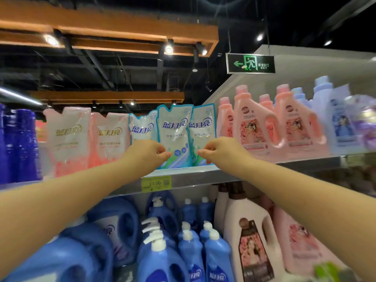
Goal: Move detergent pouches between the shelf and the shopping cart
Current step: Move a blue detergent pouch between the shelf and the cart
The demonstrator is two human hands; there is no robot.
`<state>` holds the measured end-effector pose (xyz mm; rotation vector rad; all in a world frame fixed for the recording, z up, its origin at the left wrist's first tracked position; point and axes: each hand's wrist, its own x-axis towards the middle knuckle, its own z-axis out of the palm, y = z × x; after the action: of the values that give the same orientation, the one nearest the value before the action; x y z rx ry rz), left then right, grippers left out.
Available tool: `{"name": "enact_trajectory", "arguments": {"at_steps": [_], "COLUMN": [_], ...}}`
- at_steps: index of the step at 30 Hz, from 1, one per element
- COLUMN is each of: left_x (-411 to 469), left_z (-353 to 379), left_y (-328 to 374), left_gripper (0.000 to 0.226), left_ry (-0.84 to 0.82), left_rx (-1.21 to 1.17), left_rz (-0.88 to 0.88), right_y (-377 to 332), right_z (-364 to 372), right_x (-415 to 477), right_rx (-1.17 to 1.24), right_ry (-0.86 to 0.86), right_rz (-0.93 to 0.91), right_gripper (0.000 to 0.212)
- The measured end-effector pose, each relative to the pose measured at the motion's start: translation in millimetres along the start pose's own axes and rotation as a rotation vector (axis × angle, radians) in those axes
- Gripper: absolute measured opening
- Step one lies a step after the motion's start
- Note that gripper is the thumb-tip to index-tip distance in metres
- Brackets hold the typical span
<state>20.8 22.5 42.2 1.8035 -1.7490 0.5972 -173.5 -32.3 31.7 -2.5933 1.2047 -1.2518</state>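
Three blue-and-white detergent pouches stand upright on the top shelf [189, 174]. The middle pouch [175, 133] stands in front of its left neighbour [142, 127] and right neighbour [203, 127]. My left hand [147, 154] reaches up with curled fingers, and its fingertips pinch the middle pouch's lower left edge. My right hand [220, 151] is raised to the same height, fingers curled. Its fingertips lie over the right pouch, just beside the middle one; whether they hold anything is unclear. No shopping cart is in view.
Two pink-and-white pouches [85, 139] stand left of the blue ones, with dark blue bottles [18, 145] beyond. Pink jugs [270, 123] fill the shelf to the right. Below, blue bottles [189, 245] and pink jugs [252, 241] crowd the lower shelf. A yellow price tag [156, 184] hangs on the shelf edge.
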Motion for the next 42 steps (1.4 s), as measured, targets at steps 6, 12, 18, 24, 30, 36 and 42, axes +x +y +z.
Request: {"name": "enact_trajectory", "arguments": {"at_steps": [6,12,18,24,30,36,42], "left_x": [-34.0,-16.3,34.5,76.3,121.9,181.8,235.9], "left_z": [-0.9,-1.0,10.9,43.8,75.9,78.4,86.1], "left_y": [4.2,12.0,24.3,7.9,-38.4,-69.5,-75.6], "left_gripper": [0.033,0.036,0.038,0.032,0.058,0.062,0.044], "left_ry": [-0.007,0.06,0.107,0.149,0.163,0.29,0.224], "left_rx": [-0.194,-0.169,-0.092,-0.104,-0.195,-0.414,-0.854], "left_rz": [-0.038,-0.043,-0.045,-0.119,-0.252,-0.283,-0.438], "right_y": [-0.5,12.0,33.9,56.2,65.1,65.6,67.3], "right_z": [2.2,-10.8,-17.7,6.6,49.1,87.4,94.5], "right_x": [-39.6,-24.2,25.7,88.7,154.8,231.7,284.1], "right_rx": [0.008,-0.047,-0.046,0.003,0.248,0.543,0.664], "right_ry": [-0.022,-0.043,-0.044,-0.111,-0.079,0.116,0.161], "right_rz": [0.114,0.087,0.019,0.04,0.125,0.225,0.315], "right_gripper": [0.04,0.034,0.033,0.035,0.048,0.043,0.028]}}
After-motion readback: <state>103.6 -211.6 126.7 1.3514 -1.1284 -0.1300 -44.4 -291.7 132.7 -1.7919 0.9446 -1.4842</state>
